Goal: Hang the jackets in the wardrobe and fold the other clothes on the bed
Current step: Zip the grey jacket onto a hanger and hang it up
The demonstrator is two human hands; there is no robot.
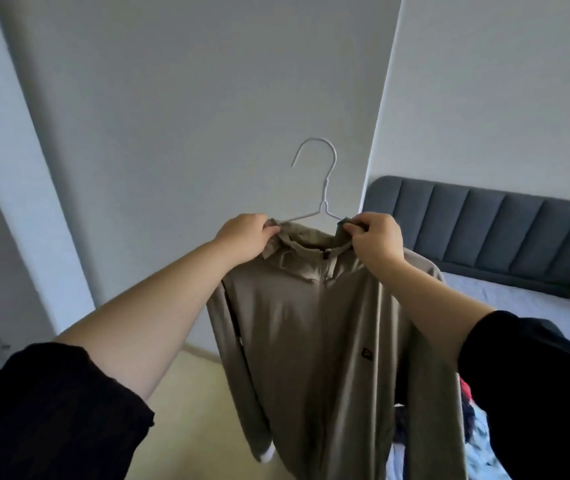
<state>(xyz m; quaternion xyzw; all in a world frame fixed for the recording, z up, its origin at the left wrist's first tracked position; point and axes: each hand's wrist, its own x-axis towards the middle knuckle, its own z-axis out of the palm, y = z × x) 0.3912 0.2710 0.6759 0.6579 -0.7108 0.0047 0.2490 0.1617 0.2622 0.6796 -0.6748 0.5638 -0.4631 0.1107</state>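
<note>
A taupe zip-front fabric jacket hangs in mid-air on a thin white wire hanger, held up before a grey wall; the left hand pinches the collar's left edge between closed fingers; the right hand grips the collar's right edge likewise; a grey padded headboard stands behind, to the right.

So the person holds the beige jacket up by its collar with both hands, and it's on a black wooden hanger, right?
Not quite. The head view shows both hands, left hand and right hand, holding the beige jacket by its collar, but the hanger is thin white wire, not black wood.
</note>
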